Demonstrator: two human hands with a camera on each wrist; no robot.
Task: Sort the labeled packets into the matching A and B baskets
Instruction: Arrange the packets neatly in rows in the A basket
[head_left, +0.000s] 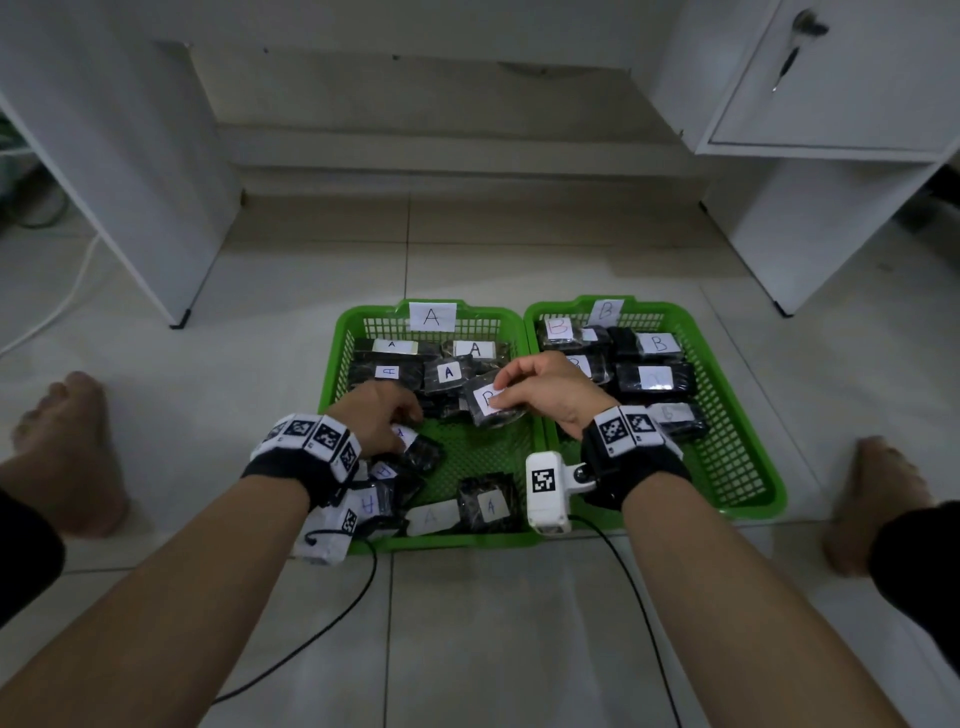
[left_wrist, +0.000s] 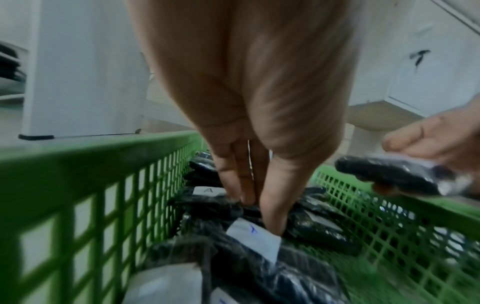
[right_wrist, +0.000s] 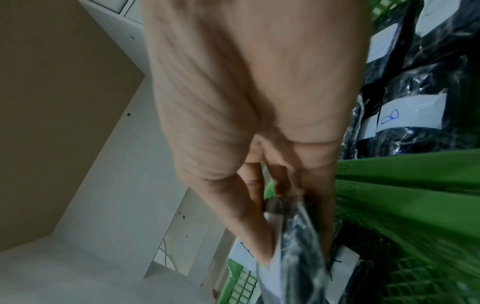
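Two green baskets stand side by side on the floor. Basket A (head_left: 340, 353) is on the left, under a paper sign A (head_left: 432, 316). Basket B (head_left: 727, 384) is on the right, under a sign B (head_left: 607, 310). Both hold several black packets with white labels. My right hand (head_left: 501, 387) pinches a packet labelled B (head_left: 491, 402) above basket A, close to the wall shared with basket B. In the left wrist view this packet (left_wrist: 389, 176) hangs clear of the pile. My left hand (head_left: 402, 415) reaches down into basket A's left side. Its thumb and fingers (left_wrist: 241, 195) pinch the far edge of a packet (left_wrist: 253, 236) whose label looks like an A.
My bare feet rest on the tiled floor at the left (head_left: 67, 447) and right (head_left: 883, 499) of the baskets. White cabinet panels (head_left: 156, 208) and a cabinet with a door (head_left: 831, 208) stand beyond them. A black cable (head_left: 332, 623) runs across the floor in front.
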